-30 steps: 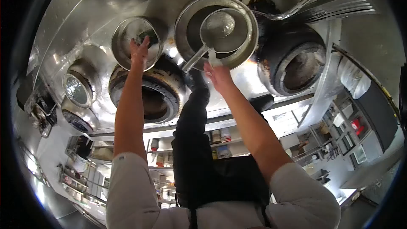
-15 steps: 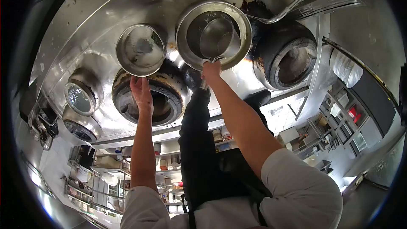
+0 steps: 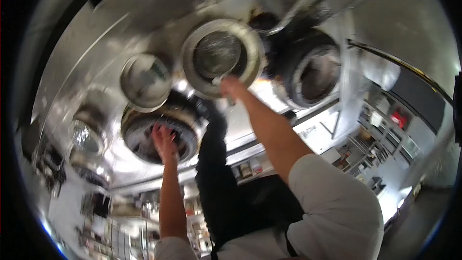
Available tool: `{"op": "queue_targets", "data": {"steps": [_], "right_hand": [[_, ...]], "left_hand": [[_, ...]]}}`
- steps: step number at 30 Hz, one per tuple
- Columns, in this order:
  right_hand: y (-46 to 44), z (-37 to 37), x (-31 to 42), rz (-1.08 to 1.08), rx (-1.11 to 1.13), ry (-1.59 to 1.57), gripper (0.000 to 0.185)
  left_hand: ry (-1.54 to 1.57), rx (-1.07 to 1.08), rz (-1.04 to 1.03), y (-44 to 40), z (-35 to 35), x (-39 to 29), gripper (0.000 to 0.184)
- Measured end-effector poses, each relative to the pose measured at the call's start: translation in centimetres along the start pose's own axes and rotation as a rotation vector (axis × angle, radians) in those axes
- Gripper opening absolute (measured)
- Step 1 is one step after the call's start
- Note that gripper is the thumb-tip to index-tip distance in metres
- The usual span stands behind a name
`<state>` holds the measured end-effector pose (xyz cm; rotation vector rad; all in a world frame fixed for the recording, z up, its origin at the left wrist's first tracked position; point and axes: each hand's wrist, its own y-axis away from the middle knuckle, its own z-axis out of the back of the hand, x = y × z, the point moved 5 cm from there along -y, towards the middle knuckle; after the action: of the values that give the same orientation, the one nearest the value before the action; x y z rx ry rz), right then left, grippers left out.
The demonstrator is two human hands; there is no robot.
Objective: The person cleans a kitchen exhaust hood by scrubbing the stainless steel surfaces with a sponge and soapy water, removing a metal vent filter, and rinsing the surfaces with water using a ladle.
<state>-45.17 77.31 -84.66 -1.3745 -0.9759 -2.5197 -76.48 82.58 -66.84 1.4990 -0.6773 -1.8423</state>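
Observation:
My right hand is closed around the handle of a round metal ladle, with something white beside the fingers. The ladle's bowl sits inside a large steel pot and looks filled with clear liquid. My left hand holds nothing, its fingers apart above the dark front wok burner. Just beyond that hand stands a smaller steel pot with whitish, cloudy contents. Motion blur softens the whole view.
On the right is another blackened burner. A metal tap spout reaches toward the large pot from the far right. A smaller steel vessel stands at the left. Shelves with kitchenware lie below the range's edge.
My left hand has drawn back from the smaller pot's rim to over the burner. The ladle's bowl has gone from tilted to more level, with liquid showing inside. The camera view has shifted.

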Motion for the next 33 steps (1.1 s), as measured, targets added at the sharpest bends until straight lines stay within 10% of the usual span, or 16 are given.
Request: {"op": "queue_targets", "data": {"steps": [4,8,15,25,26,33], "right_hand": [[7.0,0.0,3.6,-0.338,-0.202,-0.731,0.013],[14.9,1.6,10.1,-0.512,-0.317,-1.448,0.017],[18.8,2.9,17.5,-0.606,-0.227,-1.392,0.020],[16.3,-3.4,5.5,-0.468,-0.215,-1.439,0.035],[15.3,2.1,12.6,-0.433,-0.267,-1.394,0.022],[9.8,3.8,10.1,-0.787,-0.262,-1.485,0.011]], "left_hand": [[-0.148,0.173,-0.270,-3.8,1.7,4.3,0.053],[-0.129,0.024,-0.081,-3.9,-3.4,1.4,0.051],[0.107,0.129,-0.210,-14.8,-4.4,7.9,0.043],[-0.468,0.234,-0.114,-10.0,-2.4,-0.8,0.041],[-0.458,0.206,-0.075,-9.3,-2.0,-1.7,0.041],[-0.893,0.010,-0.300,-17.2,-1.5,-3.7,0.043]]}}
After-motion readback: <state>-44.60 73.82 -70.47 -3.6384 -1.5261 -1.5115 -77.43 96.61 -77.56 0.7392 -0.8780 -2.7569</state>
